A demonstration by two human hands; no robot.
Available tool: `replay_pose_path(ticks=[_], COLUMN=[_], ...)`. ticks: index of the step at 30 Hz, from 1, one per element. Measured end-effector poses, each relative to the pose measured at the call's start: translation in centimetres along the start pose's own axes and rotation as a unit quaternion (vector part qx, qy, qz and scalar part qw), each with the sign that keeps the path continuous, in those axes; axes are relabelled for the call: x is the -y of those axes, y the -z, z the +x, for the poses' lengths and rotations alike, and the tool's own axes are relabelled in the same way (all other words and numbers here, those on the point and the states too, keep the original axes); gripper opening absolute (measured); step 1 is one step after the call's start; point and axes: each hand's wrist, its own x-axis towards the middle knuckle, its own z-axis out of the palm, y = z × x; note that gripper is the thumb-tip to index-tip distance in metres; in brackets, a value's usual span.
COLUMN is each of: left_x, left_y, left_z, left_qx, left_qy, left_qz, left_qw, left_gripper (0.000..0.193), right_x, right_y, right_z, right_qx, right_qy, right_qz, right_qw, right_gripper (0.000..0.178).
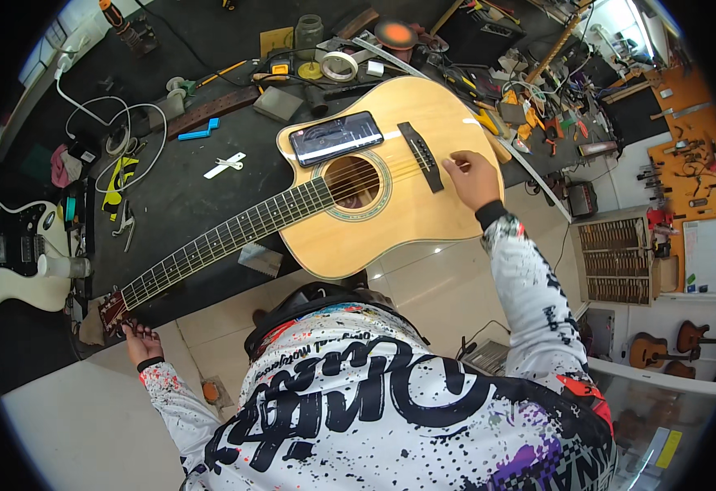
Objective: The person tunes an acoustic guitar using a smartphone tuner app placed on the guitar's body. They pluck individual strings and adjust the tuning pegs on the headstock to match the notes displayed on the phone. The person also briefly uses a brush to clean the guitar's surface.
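Note:
A natural-wood acoustic guitar [419, 214] lies face up over the bench edge, its neck running down to the left. At its reddish headstock [113, 309], my left hand [140, 344] has its fingers curled round a tuning peg. My right hand [474, 182] is over the guitar top, just right of the dark bridge [420, 157]. Its thumb and fingers are drawn together; whether anything small is between them is hidden. A phone [337, 139] with its screen lit rests on the guitar top above the soundhole [353, 183].
The dark bench [235, 196] carries a blue string winder [199, 130], a white tool [225, 165], a tape roll [339, 66] and a grey block [277, 105]. A white electric guitar [18, 282] lies far left. Pliers and cluttered tools crowd the back right.

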Motion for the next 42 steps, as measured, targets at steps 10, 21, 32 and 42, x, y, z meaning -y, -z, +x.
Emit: replay_pose_path(ticks=[10,21,32,42], left_x=[-0.1,1.1,1.3,1.0], left_y=[-0.9,-1.3,-2.6,-2.6], left_z=[-0.5,0.3,-3.4,-4.2], left_qx=[-0.005,-0.117,-0.229,-0.245], left_qy=[0.000,-0.082,-0.433,-0.531], left_qz=[0.002,0.098,0.609,0.663], left_qw=[1.000,0.985,0.624,0.467], left_gripper=[0.042,0.043,0.047,0.027], right_x=[0.3,2.8,6.3,5.5], right_y=[-3.1,-1.8,-2.9,-2.9], right_z=[4.2,3.6,-3.4,-2.9], right_qx=[0.159,0.102,0.064,0.068], right_qy=[-0.119,-0.074,0.400,0.416], right_qz=[-0.006,-0.053,-0.039,-0.027], right_qw=[0.980,0.991,0.913,0.906], right_gripper=[0.043,0.044,0.028,0.030])
